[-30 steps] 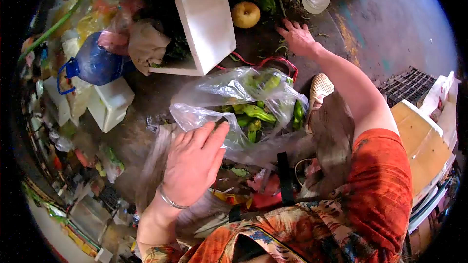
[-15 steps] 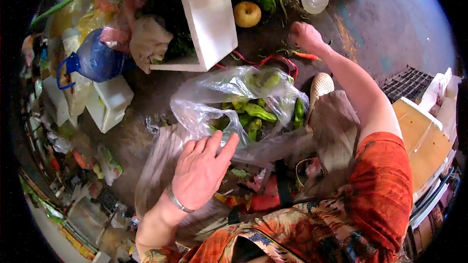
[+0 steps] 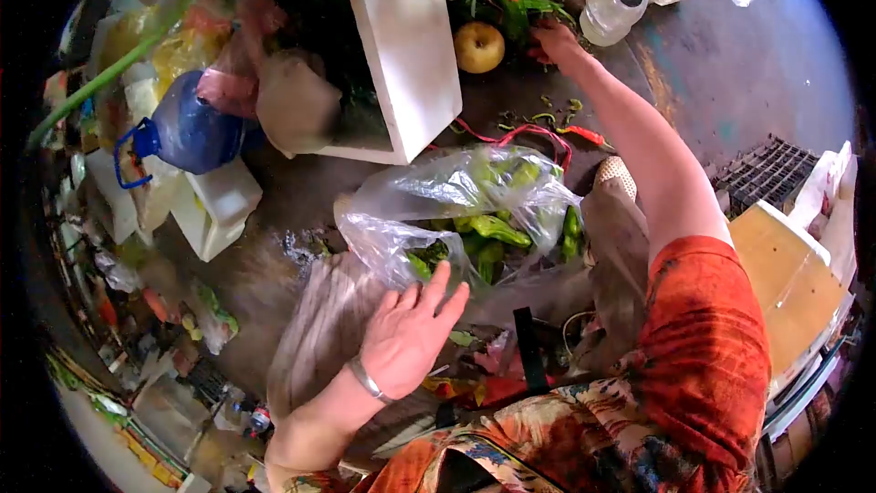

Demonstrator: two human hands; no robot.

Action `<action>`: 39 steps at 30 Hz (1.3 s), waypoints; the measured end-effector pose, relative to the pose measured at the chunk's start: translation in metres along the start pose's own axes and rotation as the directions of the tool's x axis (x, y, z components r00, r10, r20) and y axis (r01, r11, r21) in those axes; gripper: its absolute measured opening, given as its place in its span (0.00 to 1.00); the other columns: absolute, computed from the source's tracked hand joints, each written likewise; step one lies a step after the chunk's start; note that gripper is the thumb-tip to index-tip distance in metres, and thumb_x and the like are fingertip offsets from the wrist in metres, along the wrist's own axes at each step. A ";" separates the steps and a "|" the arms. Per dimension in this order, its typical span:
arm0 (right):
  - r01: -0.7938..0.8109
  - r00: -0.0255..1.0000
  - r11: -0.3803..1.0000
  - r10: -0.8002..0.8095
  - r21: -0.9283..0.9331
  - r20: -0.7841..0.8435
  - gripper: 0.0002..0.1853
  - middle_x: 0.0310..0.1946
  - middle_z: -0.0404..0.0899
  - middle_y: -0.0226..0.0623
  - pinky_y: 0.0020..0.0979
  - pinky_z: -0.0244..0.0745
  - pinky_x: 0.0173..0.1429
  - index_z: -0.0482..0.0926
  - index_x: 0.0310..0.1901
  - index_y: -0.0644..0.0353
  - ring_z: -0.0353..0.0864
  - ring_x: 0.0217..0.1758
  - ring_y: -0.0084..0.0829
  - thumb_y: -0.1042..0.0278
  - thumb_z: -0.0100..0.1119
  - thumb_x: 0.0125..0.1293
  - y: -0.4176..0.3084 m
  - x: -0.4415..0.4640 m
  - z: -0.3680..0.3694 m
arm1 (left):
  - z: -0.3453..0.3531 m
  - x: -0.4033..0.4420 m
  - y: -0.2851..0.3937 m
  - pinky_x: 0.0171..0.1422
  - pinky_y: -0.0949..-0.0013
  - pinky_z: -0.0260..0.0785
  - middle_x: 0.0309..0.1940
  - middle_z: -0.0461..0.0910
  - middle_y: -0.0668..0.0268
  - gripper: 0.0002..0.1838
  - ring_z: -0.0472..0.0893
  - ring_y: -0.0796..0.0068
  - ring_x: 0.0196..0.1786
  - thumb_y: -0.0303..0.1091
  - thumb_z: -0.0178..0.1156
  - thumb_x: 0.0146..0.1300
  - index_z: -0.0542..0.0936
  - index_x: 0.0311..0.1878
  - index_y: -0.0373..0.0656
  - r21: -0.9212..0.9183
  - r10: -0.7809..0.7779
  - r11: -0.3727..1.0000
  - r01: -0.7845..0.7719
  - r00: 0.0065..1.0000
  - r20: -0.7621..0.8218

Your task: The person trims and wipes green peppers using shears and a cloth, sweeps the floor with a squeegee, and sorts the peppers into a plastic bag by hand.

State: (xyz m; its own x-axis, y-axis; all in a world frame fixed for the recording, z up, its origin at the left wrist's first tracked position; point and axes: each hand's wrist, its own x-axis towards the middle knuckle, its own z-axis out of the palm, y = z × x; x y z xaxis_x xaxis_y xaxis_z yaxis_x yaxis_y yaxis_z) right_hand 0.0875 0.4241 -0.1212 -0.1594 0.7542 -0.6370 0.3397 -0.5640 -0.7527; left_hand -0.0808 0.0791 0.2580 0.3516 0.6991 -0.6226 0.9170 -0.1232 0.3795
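Observation:
A clear plastic bag (image 3: 401,205) lies on the floor between the legs, with several green peppers (image 3: 497,230) in it. My left hand (image 3: 411,333) hovers at the bag's near left edge, fingers spread, holding nothing. Further forward, my right hand (image 3: 558,44) reaches down beside green leafy vegetables (image 3: 516,14), its fingertips partly hidden; whether they hold anything cannot be made out. A round yellowish fruit or vegetable (image 3: 479,47) rests left of that hand. An orange-red pepper or carrot (image 3: 586,136) and green scraps lie below the right forearm.
A white foam box (image 3: 406,55) stands ahead, left of centre. Further left is a blue jug (image 3: 194,123). A clear plastic bottle (image 3: 613,11) is beyond my right hand. On the right are a black crate (image 3: 771,166) and a tan board (image 3: 787,278).
My right hand first closed and moved back, leaving the orange-red piece on the floor, then reached forward to the green vegetables. My left hand shifted right, its fingers spreading. The view has tilted slightly.

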 end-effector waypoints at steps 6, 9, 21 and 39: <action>0.220 0.973 0.970 -0.226 0.104 0.042 0.18 0.43 0.77 0.37 0.41 0.71 0.40 0.73 0.53 0.56 0.74 0.39 0.39 0.63 0.58 0.60 0.019 0.031 0.007 | 0.036 0.023 -0.014 0.49 0.60 0.69 0.71 0.54 0.56 0.33 0.76 0.61 0.41 0.24 0.57 0.51 0.68 0.64 0.52 -0.025 -0.072 0.997 0.075 0.994 0.087; 0.318 0.942 0.916 -0.335 0.245 0.029 0.16 0.43 0.76 0.42 0.43 0.71 0.40 0.73 0.50 0.55 0.74 0.39 0.44 0.59 0.54 0.63 0.035 0.057 0.017 | 0.045 0.028 -0.022 0.47 0.58 0.70 0.66 0.62 0.54 0.34 0.77 0.57 0.40 0.23 0.56 0.51 0.66 0.66 0.52 -0.022 -0.099 0.995 0.101 0.993 0.069; 0.107 0.990 0.981 -0.120 0.159 0.079 0.11 0.46 0.77 0.44 0.44 0.75 0.42 0.76 0.47 0.48 0.76 0.43 0.45 0.65 0.58 0.63 0.027 0.067 -0.010 | 0.042 0.039 -0.029 0.51 0.54 0.69 0.66 0.60 0.53 0.34 0.75 0.55 0.48 0.23 0.57 0.52 0.66 0.65 0.52 0.002 -0.105 0.994 0.105 0.992 0.069; -0.046 0.680 0.982 -0.105 0.185 0.725 0.09 0.41 0.73 0.33 0.26 0.75 0.46 0.77 0.44 0.65 0.76 0.43 0.25 0.75 0.57 0.62 -0.028 -0.151 -0.064 | 0.077 0.023 -0.025 0.53 0.57 0.69 0.40 0.75 0.56 0.29 0.76 0.55 0.48 0.24 0.55 0.51 0.69 0.60 0.46 0.116 -0.100 0.990 0.082 0.981 0.163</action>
State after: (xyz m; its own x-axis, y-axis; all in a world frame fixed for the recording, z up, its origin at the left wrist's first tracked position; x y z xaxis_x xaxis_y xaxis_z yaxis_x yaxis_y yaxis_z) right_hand 0.1616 0.3471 0.0066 -0.8165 0.3281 -0.4751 0.1690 -0.6510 -0.7401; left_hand -0.0813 0.0442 0.1812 0.2840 0.5834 -0.7609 0.9583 -0.1463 0.2455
